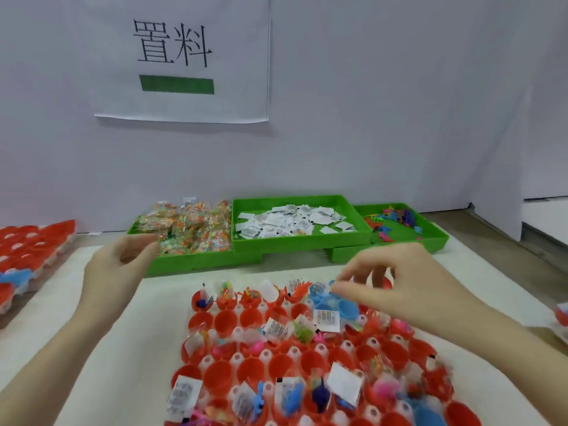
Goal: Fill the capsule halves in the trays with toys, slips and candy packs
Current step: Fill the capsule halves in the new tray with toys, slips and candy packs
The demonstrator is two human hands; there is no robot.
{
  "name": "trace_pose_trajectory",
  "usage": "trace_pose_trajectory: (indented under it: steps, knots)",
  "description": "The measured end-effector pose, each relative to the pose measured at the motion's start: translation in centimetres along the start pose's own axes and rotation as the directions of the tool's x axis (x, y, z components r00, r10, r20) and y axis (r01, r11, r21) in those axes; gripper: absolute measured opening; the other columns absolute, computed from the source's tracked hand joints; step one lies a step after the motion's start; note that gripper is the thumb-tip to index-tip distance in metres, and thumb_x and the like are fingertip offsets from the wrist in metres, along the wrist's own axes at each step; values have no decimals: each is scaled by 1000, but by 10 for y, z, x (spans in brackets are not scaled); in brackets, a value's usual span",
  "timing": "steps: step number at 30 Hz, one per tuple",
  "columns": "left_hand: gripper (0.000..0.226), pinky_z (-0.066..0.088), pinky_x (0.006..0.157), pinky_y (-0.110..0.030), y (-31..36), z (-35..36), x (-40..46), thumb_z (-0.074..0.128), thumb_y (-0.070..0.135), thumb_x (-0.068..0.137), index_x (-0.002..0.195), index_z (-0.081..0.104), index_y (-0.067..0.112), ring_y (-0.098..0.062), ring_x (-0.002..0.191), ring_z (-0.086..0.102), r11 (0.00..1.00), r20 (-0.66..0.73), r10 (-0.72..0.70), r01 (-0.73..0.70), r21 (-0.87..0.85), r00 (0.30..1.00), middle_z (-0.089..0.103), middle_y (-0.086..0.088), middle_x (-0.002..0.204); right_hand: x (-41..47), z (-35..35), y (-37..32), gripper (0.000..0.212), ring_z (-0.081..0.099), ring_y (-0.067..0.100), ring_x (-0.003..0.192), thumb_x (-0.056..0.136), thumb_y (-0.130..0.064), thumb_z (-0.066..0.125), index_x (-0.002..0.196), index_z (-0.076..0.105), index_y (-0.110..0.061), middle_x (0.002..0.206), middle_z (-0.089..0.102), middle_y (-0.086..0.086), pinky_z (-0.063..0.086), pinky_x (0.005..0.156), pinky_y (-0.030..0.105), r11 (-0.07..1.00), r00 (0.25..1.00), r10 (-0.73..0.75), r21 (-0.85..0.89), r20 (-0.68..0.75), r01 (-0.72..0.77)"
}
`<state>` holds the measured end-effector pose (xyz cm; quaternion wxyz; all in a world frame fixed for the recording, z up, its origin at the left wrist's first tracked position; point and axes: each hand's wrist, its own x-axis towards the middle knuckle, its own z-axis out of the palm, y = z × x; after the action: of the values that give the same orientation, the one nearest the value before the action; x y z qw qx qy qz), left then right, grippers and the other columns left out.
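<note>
A clear tray of red capsule halves (pixel 221 376) lies in front of me; several hold paper slips, small toys or candy packs, others hold nothing. My right hand (pixel 405 284) hovers over the tray's far row, thumb and forefinger pinching a small blue toy (pixel 331 285), which is blurred. A blue capsule half (pixel 347 309) sits just below those fingers. My left hand (pixel 120 265) hangs in the air to the left of the tray, fingers loosely curled with nothing in them, close to the candy packs (pixel 190 229).
Three green bins stand at the back: candy packs in the left bin (pixel 172 265), paper slips (pixel 289 221) in the middle, small coloured toys (pixel 396 219) on the right. A second tray of red capsule halves (pixel 30 244) lies far left. A wall rises behind.
</note>
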<state>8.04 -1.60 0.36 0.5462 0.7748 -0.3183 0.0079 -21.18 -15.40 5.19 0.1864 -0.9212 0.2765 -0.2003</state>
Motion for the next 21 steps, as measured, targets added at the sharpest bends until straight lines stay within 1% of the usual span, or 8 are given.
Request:
trace_pose_trajectory:
  steps: [2, 4, 6, 9, 12, 16, 18, 21]
  knots:
    - [23, 41, 88, -38, -2, 11, 20, 58, 19, 89, 107, 66, 6, -29, 103, 57, 989, 49, -8, 1, 145, 999, 65, -13, 109, 23, -6, 32, 22, 54, 0, 58, 69, -52, 63, 56, 64, -34, 57, 61, -20, 39, 52, 16, 991, 967, 124, 76, -221, -109]
    - [36, 40, 89, -39, -6, 26, 38, 54, 29, 91, 119, 61, 7, -35, 109, 54, 943, 69, -60, 33, 331, 996, 62, -17, 118, 51, -12, 75, 17, 57, 7, 66, 78, -31, 67, 62, 64, -28, 66, 65, -15, 39, 59, 21, 966, 906, 252, 43, -341, -253]
    - [47, 41, 85, -37, -9, 40, 48, 48, 43, 91, 127, 54, 12, -35, 110, 54, 853, 87, -165, 97, 513, 982, 61, -17, 119, 76, -9, 111, 11, 62, 20, 88, 85, -22, 62, 87, 69, -14, 93, 70, 3, 44, 75, 28, 925, 878, 352, -20, -324, -378]
    - [48, 34, 82, -31, -18, 57, 52, 41, 57, 89, 111, 59, 18, -27, 101, 56, 696, 81, -272, 138, 705, 959, 63, -9, 98, 105, 5, 152, 36, 55, 27, 112, 91, -28, 54, 120, 58, -8, 126, 58, 10, 41, 92, 32, 863, 867, 455, -138, -202, -485]
    - [38, 25, 76, -33, -28, 66, 51, 50, 55, 85, 82, 62, 20, -26, 91, 55, 713, -21, -194, 156, 683, 981, 59, -6, 79, 125, 13, 166, 53, 53, 30, 116, 89, -38, 54, 131, 47, -8, 140, 45, 10, 41, 98, 34, 824, 829, 554, -93, -75, -559]
    - [26, 19, 72, -33, -38, 67, 50, 66, 42, 79, 87, 71, 18, -29, 92, 54, 827, -137, -141, 193, 528, 980, 67, -10, 82, 138, 25, 175, 65, 39, 25, 131, 88, -26, 59, 144, 28, -16, 148, 33, 10, 34, 99, 26, 799, 804, 592, -176, 55, -575]
    - [13, 20, 73, -34, -37, 69, 51, 67, 34, 79, 78, 70, 21, -29, 91, 53, 852, -166, -138, 202, 483, 977, 62, -7, 74, 143, 32, 178, 57, 42, 24, 129, 88, -22, 59, 140, 36, -18, 144, 40, 8, 35, 97, 26, 827, 825, 557, -155, 98, -540]
    - [11, 22, 72, -34, -37, 70, 54, 68, 29, 79, 69, 64, 26, -28, 85, 53, 858, -168, -132, 197, 474, 977, 56, -4, 68, 150, 38, 182, 32, 57, 24, 109, 84, -12, 65, 115, 64, -8, 121, 61, 10, 41, 82, 23, 845, 846, 531, -43, -51, -533]
